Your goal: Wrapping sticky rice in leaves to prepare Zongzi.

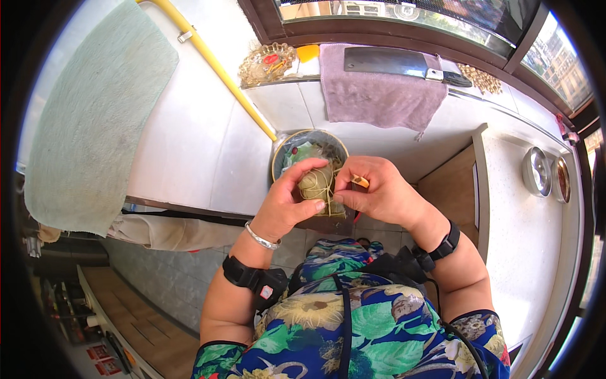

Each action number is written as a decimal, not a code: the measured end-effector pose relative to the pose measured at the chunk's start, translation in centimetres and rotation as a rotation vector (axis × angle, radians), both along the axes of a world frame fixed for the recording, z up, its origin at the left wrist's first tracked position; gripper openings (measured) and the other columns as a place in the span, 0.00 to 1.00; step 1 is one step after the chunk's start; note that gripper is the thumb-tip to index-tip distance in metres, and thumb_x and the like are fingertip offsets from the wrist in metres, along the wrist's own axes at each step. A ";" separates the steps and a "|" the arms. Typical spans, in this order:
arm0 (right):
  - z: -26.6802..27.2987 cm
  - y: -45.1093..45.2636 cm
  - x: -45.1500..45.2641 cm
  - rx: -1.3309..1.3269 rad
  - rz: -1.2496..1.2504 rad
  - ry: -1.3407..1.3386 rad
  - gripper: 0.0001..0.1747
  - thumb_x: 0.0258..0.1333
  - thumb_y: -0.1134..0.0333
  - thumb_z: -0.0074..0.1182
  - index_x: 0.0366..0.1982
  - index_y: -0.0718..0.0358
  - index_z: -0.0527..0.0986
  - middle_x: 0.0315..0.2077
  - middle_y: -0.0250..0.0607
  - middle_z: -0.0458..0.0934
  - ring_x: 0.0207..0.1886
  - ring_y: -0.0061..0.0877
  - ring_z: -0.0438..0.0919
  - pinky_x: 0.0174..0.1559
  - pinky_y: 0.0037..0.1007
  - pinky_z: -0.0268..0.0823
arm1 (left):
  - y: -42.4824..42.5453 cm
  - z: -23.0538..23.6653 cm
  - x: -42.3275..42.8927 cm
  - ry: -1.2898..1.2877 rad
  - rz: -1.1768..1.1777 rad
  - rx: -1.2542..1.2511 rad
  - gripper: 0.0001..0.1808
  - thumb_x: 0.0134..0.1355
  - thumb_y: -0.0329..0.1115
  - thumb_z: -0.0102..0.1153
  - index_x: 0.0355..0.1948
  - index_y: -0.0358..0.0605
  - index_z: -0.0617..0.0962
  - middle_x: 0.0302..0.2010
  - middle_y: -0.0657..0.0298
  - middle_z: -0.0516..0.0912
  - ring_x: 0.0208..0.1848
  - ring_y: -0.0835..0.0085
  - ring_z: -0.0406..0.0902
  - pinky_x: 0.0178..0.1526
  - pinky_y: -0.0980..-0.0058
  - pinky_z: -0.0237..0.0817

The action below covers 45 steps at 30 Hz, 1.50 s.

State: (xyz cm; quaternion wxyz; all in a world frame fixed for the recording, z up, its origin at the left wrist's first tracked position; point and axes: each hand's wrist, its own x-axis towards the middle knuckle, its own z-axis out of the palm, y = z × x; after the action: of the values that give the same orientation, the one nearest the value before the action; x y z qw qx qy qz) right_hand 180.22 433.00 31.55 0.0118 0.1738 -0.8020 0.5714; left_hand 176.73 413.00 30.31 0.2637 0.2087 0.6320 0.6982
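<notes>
My left hand [294, 201] grips a leaf-wrapped bundle, which looks like a zongzi [316, 184], bound with pale string wound around it several times. At the bundle's right side, my right hand [367, 187] pinches the string between thumb and finger. A small orange-and-brown object [360, 181], whose kind I cannot tell, is held in the curled fingers of the same hand. Both hands are above a round bin [276, 166] with a yellowish rim, holding plastic and scraps. The hands partly hide the bin.
A cleaver [386, 61] lies on a purple cloth [383, 104] on the window ledge. Beside it are a glass dish [267, 64] and a yellow scraper-like piece [307, 53]. A yellow pipe [222, 71] runs down the left. Metal bowls [537, 171] stand on the right counter.
</notes>
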 end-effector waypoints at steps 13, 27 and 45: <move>0.1 -0.9 0.3 0.039 -0.127 0.039 0.07 0.41 0.77 0.60 0.23 0.64 0.72 0.22 0.27 0.71 0.25 0.12 0.67 0.26 0.17 0.60 | 0.5 -0.6 0.1 0.229 0.091 0.005 0.32 0.45 0.22 0.60 0.54 0.42 0.66 0.45 0.65 0.72 0.45 0.80 0.69 0.48 0.79 0.64; -0.9 -0.1 0.2 -0.344 -0.040 -0.292 0.05 0.46 0.77 0.56 0.21 0.64 0.71 0.20 0.25 0.70 0.22 0.09 0.64 0.23 0.16 0.56 | 0.4 -0.6 0.4 0.209 0.071 0.060 0.33 0.46 0.21 0.60 0.56 0.42 0.65 0.46 0.63 0.72 0.47 0.77 0.70 0.50 0.78 0.64; -0.3 0.1 0.3 -0.393 -0.075 -0.323 0.05 0.48 0.75 0.56 0.30 0.63 0.73 0.22 0.24 0.70 0.23 0.09 0.64 0.23 0.14 0.55 | 0.3 -0.2 0.3 0.139 0.013 0.121 0.34 0.46 0.19 0.58 0.57 0.43 0.64 0.48 0.63 0.69 0.50 0.77 0.67 0.54 0.76 0.60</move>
State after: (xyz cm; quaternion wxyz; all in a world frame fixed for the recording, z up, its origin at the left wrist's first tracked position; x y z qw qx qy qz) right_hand 180.48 433.05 31.24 -0.0616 0.0448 -0.6730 0.7357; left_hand 177.04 413.27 30.09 0.2018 0.2679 0.6069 0.7205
